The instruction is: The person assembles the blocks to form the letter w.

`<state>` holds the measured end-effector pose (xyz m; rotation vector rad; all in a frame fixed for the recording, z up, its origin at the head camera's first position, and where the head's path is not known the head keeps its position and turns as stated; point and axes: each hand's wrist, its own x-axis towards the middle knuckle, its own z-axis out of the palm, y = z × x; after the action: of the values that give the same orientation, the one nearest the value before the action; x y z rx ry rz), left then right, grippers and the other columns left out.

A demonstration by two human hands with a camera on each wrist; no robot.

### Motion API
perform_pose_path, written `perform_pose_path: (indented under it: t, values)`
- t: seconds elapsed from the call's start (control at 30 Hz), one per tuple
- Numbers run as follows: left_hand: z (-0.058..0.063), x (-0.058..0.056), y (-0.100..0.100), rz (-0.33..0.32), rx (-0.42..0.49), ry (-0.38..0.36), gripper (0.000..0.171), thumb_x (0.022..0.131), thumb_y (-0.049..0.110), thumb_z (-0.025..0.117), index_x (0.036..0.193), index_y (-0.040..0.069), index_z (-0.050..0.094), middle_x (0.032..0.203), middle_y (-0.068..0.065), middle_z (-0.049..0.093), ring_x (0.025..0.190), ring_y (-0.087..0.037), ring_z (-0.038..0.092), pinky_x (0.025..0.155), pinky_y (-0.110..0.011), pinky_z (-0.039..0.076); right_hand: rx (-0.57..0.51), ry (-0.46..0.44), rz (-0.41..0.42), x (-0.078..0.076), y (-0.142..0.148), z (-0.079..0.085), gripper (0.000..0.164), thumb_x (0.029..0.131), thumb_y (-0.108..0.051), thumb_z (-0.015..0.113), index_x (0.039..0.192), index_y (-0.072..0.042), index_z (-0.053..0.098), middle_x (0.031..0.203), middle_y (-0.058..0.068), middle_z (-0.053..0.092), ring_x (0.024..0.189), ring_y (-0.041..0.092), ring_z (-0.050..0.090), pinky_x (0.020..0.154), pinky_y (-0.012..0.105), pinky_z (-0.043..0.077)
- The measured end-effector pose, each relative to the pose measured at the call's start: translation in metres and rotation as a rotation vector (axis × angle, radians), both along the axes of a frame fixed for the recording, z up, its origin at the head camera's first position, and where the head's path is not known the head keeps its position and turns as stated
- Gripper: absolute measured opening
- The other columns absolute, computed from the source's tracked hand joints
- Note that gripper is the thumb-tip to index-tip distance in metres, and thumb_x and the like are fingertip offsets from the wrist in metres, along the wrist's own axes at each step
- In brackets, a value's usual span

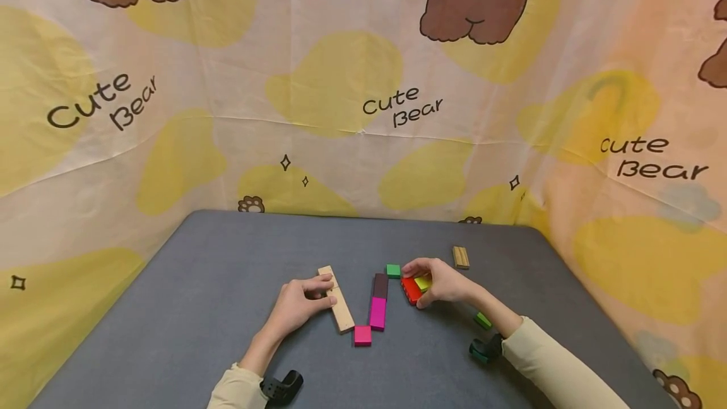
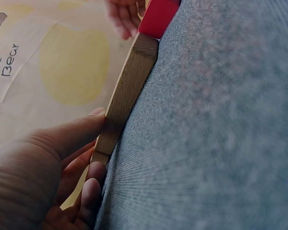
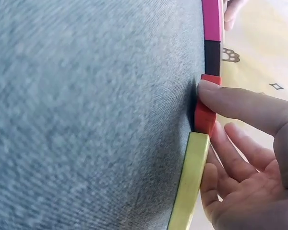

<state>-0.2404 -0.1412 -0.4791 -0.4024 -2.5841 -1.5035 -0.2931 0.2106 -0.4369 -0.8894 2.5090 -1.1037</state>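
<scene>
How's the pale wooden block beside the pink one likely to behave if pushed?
Probably stiff and fairly light: the pale wooden block shows wood grain and straight edges. It should slide rather than roll, being flat-sided on the grey cloth. A push lengthwise might nudge the pink block, which sits right by its end.

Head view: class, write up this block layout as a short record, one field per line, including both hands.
Left hand: touches pale wooden blocks
Right hand: pinches red block
Beside red block: yellow-green block, partly covered
Middle column: dark brown block beyond magenta block
Near corner: pink block
Far corner: green block
Set apart: striped wooden block, light green block
</scene>
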Motion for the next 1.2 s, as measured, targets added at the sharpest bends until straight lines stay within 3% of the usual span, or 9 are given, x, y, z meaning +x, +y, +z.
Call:
perform_pose_path:
  t: [0.3,0.5,0.7,1.2]
  values:
    - [0.0,0.0,0.001,0.001,0.002,-0.002,0.036,0.079,0.025,0.085,0.112,0.012,0.077,0.123,0.003,0.066,0.095,-0.011,0.065,0.074,-0.027,0.048,-0.029,-0.013,-0.043,-0.003,0.003,-0.006,0.065,0.072,0.003,0.084,0.13,0.003,0.055,0.124,0.014,0.06,0.112,0.033,0.055,0.098,0.052,0.039]
    - [0.0,-0.001,0.001,0.004,0.006,-0.001,0.036,0.079,0.025,0.085,0.112,0.013,0.077,0.123,0.004,0.066,0.095,-0.01,0.065,0.075,-0.027,0.048,-0.066,-0.057,-0.047,0.007,-0.004,0.009,0.064,0.072,0.009,0.08,0.129,0.011,0.053,0.123,0.024,0.057,0.111,0.043,0.052,0.097,0.058,0.037]
    - [0.001,0.0,0.0,0.004,0.0,-0.004,0.036,0.078,0.025,0.085,0.112,0.013,0.077,0.123,0.004,0.066,0.096,-0.011,0.065,0.074,-0.027,0.048,-0.076,-0.072,-0.052,0.016,-0.009,0.022,0.061,0.073,0.009,0.08,0.128,0.011,0.054,0.123,0.025,0.057,0.11,0.044,0.051,0.096,0.058,0.037]
    - [0.001,0.002,0.001,0.015,-0.003,-0.01,0.036,0.078,0.026,0.085,0.112,0.014,0.077,0.124,0.004,0.066,0.094,-0.01,0.064,0.073,-0.028,0.047,-0.096,-0.08,-0.031,0.012,-0.005,0.017,0.061,0.073,0.007,0.081,0.128,0.01,0.055,0.123,0.024,0.057,0.111,0.044,0.051,0.096,0.059,0.037]
